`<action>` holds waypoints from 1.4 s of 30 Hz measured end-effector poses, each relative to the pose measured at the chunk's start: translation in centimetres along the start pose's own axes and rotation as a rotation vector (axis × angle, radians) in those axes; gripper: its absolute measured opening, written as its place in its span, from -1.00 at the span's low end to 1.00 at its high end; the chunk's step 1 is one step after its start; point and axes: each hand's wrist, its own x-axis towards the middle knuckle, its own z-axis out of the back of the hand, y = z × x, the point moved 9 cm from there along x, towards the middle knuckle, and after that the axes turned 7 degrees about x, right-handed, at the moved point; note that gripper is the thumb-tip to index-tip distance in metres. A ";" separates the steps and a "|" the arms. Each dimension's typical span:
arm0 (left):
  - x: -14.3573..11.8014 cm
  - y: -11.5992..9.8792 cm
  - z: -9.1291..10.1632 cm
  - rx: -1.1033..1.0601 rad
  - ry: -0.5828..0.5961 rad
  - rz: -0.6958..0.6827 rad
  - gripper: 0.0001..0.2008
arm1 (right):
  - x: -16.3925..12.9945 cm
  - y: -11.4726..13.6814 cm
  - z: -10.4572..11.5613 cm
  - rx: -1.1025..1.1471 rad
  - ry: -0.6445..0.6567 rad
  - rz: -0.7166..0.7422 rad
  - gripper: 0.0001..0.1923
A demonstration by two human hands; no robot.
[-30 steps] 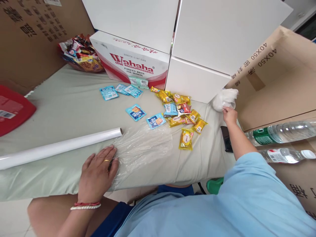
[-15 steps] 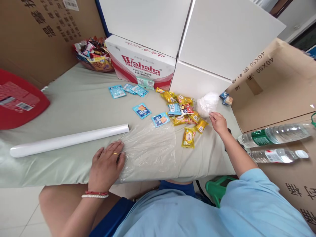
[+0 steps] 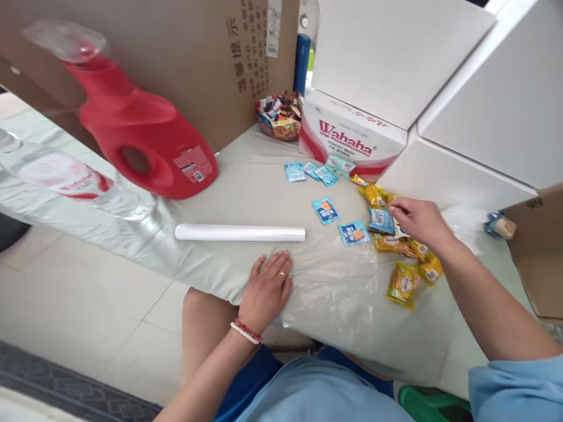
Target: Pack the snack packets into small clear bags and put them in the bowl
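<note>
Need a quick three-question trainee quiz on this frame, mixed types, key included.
1. Which hand is at the yellow packs?
2. True or false: in the picture, the red jug is right of the Wahaha box.
3. The left hand lies at the edge of: A the box; B the clear plastic; C the jug.

Key: 1 right hand; 2 false; 3 B.

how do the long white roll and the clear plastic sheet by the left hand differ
The long white cylindrical roll is opaque, while the clear thin plastic sheet is see-through. The roll is straight and smooth; the sheet is spread flat and wrinkled. The left hand lies at the sheet's edge; the roll sits apart from that hand. Both lie on the pale green cloth.
</note>
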 end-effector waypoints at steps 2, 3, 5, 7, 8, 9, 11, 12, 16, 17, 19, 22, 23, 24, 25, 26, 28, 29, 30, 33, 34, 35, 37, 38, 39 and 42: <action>-0.1 0.1 0.2 -0.018 -0.016 0.006 -0.61 | 5.2 5.0 -5.1 -0.049 0.101 0.124 -0.72; -0.2 0.1 0.2 -0.029 -0.022 0.009 -0.62 | 8.0 7.4 -7.5 -0.085 0.118 0.177 -0.71; -0.3 0.2 0.3 -0.052 -0.028 0.013 -0.61 | 14.0 12.0 -11.4 -0.138 0.108 0.265 -0.66; -0.5 0.3 0.2 -0.073 -0.031 0.015 -0.59 | 19.9 16.3 -14.3 -0.152 0.073 0.322 -0.59; -0.6 0.4 0.2 -0.081 -0.034 0.017 -0.58 | 22.7 18.3 -15.4 -0.156 0.049 0.341 -0.56; -0.7 0.4 0.1 -0.087 -0.040 0.019 -0.56 | 25.2 20.2 -16.4 -0.159 0.027 0.355 -0.53; -0.8 0.5 0.0 -0.093 -0.049 0.025 -0.55 | 29.6 23.0 -18.3 -0.160 0.005 0.358 -0.53; -0.9 0.5 -0.1 -0.093 -0.050 0.027 -0.56 | 31.3 24.0 -19.2 -0.159 0.015 0.340 -0.55; -1.0 0.6 -0.4 -0.093 -0.044 0.036 -0.58 | 34.7 24.8 -21.8 -0.157 0.047 0.207 -0.54; -1.0 0.6 -0.4 -0.097 -0.046 0.037 -0.58 | 34.7 24.7 -21.9 -0.155 0.032 0.188 -0.57; -1.0 0.6 -0.4 -0.106 -0.053 0.038 -0.59 | 33.9 24.3 -21.7 -0.155 -0.008 0.178 -0.60; -0.9 0.6 -0.3 -0.115 -0.059 0.034 -0.59 | 30.8 24.0 -21.2 -0.160 -0.044 0.223 -0.59; -0.9 0.5 -0.2 -0.117 -0.057 0.030 -0.59 | 29.4 24.1 -21.0 -0.167 -0.049 0.248 -0.59; -0.8 0.5 -0.2 -0.120 -0.053 0.027 -0.59 | 27.6 24.3 -20.9 -0.177 -0.049 0.273 -0.60; -0.8 0.5 -0.2 -0.123 -0.047 0.023 -0.59 | 25.7 24.5 -20.7 -0.192 -0.043 0.296 -0.62; -0.7 0.4 -0.2 -0.125 -0.038 0.019 -0.60 | 23.6 24.7 -20.6 -0.210 -0.029 0.311 -0.65; -0.7 0.4 -0.2 -0.125 -0.022 0.015 -0.60 | 18.7 24.9 -20.3 -0.232 0.020 0.328 -0.68; -0.7 0.4 -0.3 -0.123 -0.018 0.015 -0.60 | 16.1 24.9 -19.9 -0.225 0.045 0.333 -0.69; -0.7 0.4 -0.3 -0.120 -0.015 0.015 -0.60 | 13.4 24.8 -19.4 -0.202 0.063 0.333 -0.69; -0.6 0.3 -0.3 -0.109 -0.015 0.012 -0.62 | 5.8 23.3 -16.3 -0.005 -0.004 0.313 -0.68; -0.6 0.3 -0.3 -0.106 -0.014 0.010 -0.62 | 3.6 22.2 -14.8 0.094 -0.068 0.289 -0.69; -0.6 0.3 -0.3 -0.103 -0.011 0.009 -0.62 | 1.8 20.8 -13.4 0.196 -0.141 0.247 -0.69; -0.5 0.3 -0.4 -0.093 0.002 0.011 -0.63 | -0.8 16.7 -10.5 0.438 -0.311 0.117 -0.69; -0.5 0.3 -0.5 -0.086 0.010 0.013 -0.63 | -1.6 14.2 -9.3 0.591 -0.400 0.039 -0.66; -0.4 0.4 -0.5 -0.077 0.017 0.016 -0.63 | -1.9 11.6 -8.4 0.768 -0.478 -0.037 -0.64; -0.4 0.4 -0.6 -0.053 0.028 0.026 -0.63 | -0.8 4.8 -7.9 1.328 -0.576 -0.259 -0.60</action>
